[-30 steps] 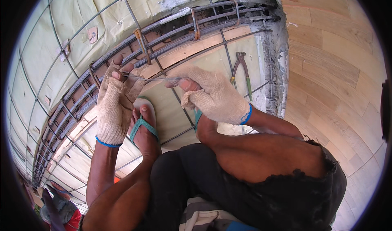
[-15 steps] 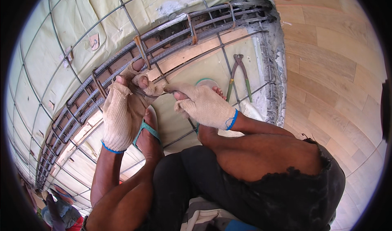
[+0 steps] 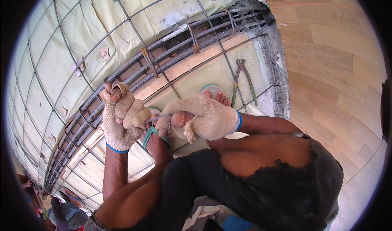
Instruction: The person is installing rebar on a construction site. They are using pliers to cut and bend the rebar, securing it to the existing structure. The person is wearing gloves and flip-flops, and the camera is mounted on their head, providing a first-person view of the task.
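Both my hands wear worn cream knit gloves with blue cuffs, bare fingertips poking through. My left hand (image 3: 121,116) is curled closed, with one finger partly raised. My right hand (image 3: 196,117) pinches thumb against fingers. Between the two runs a short, thin grey piece of tie wire (image 3: 154,118), gripped at either end. Just beyond my left hand lies the long cage of ribbed rebar (image 3: 141,69), bound with rusty stirrups (image 3: 149,62). A pair of end-cutting nippers (image 3: 243,80) with green handles rests past my right hand, its jaws pointing away.
A steel mesh (image 3: 128,19) covers pale plastic sheeting (image 3: 96,39). Beside the cage runs a wooden strip (image 3: 192,65). Rough concrete (image 3: 278,86) borders wood-look floor tiles (image 3: 326,63) on the right. My sandalled feet (image 3: 157,143) stand among the bars. Another person (image 3: 67,212) is at lower left.
Both hands have come nearer to me and away from the rebar cage, the wire still between them. The view has shifted slightly, and a wire coil now shows at the top.
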Demonstrator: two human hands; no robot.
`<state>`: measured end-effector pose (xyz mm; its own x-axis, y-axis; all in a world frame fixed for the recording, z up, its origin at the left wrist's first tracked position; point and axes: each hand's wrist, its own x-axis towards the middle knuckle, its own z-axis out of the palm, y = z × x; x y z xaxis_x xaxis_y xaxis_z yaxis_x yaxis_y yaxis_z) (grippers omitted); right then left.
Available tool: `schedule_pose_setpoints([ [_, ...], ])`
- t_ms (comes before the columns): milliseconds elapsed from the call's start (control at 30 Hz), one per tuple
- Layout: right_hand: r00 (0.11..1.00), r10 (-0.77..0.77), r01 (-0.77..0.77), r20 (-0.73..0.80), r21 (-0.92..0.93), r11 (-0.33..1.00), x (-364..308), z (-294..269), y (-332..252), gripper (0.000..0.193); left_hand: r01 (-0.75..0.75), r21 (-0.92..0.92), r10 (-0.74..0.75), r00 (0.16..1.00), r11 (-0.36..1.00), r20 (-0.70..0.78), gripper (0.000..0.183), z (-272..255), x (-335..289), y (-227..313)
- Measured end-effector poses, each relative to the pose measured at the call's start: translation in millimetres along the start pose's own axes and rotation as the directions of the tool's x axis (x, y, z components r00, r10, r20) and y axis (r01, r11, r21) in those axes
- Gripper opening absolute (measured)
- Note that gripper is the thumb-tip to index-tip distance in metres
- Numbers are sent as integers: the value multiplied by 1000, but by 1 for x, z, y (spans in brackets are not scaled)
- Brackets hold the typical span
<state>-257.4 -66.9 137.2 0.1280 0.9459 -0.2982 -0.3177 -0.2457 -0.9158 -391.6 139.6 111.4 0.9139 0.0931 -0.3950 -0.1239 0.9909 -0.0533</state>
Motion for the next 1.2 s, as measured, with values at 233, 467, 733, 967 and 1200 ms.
schedule_pose_setpoints([
  [233, 966, -12, -172, -257, -680, 713, 32, 1, 20, 25, -71, 642, 93, 996, 764, 0, 58, 40, 12, 4],
  [467, 849, -520, 433, 89, -681, 591, 34, 2, -1, 21, 69, 229, -45, 993, 971, -106, 54, 10, 32, 25],
  [733, 997, -75, 43, 2, -830, 555, 36, 11, 22, 29, 1, 511, 10, 1000, 859, -19, 53, 35, 43, 16],
  [967, 934, -309, 161, -178, -562, 811, 33, 0, -27, 30, 94, 284, -56, 989, 954, -140, 49, -1, 55, 18],
  [1200, 982, 103, -3, 159, -534, 846, 23, -8, 24, 30, 37, 417, -79, 993, 908, 85, 55, 23, 50, 24],
])
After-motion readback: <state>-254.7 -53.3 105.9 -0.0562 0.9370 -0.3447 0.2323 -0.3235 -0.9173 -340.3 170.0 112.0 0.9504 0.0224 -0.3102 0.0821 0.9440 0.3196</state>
